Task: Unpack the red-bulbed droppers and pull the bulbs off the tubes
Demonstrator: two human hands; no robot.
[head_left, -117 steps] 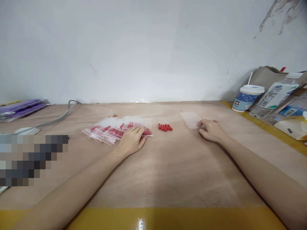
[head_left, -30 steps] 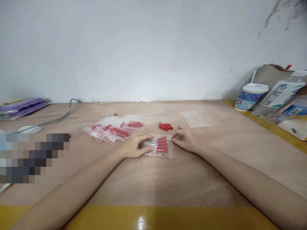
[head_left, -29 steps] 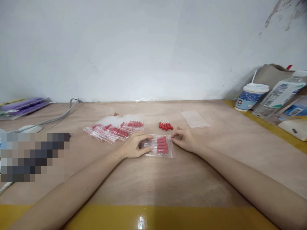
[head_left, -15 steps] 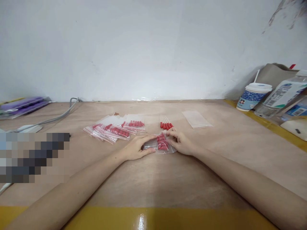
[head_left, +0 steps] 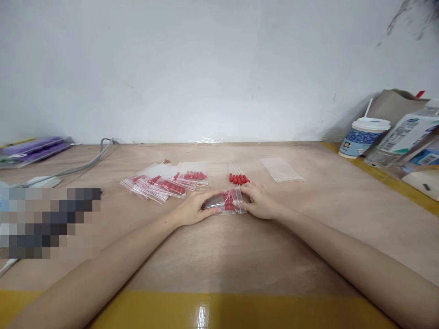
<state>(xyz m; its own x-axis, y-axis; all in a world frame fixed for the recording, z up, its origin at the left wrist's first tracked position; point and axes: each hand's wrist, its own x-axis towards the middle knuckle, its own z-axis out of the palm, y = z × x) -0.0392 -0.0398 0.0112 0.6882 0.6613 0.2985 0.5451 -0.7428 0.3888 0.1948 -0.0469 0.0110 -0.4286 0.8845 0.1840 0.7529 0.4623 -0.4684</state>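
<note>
A small clear zip bag (head_left: pixel 227 203) with red-tipped sticks inside lies in the middle of the wooden table (head_left: pixel 219 256). My left hand (head_left: pixel 194 209) grips its left end, fingers curled over it. My right hand (head_left: pixel 259 203) pinches its right edge. Just behind the bag lie several loose red-tipped sticks (head_left: pixel 238 177). A fanned pile of filled bags (head_left: pixel 164 183) sits to the left of them. An empty clear bag (head_left: pixel 281 169) lies to the right.
A lidded paper cup with a straw (head_left: pixel 362 136), a plastic bottle (head_left: pixel 398 139) and a brown paper bag (head_left: pixel 394 105) crowd the right back corner. A grey cable (head_left: pixel 78 169) and a purple pouch (head_left: pixel 32 148) lie at the left. Yellow tape edges the table front.
My right hand left the empty bag and joined the left at a filled bag in the middle. Over the last second both hands closed in on it from either end.
</note>
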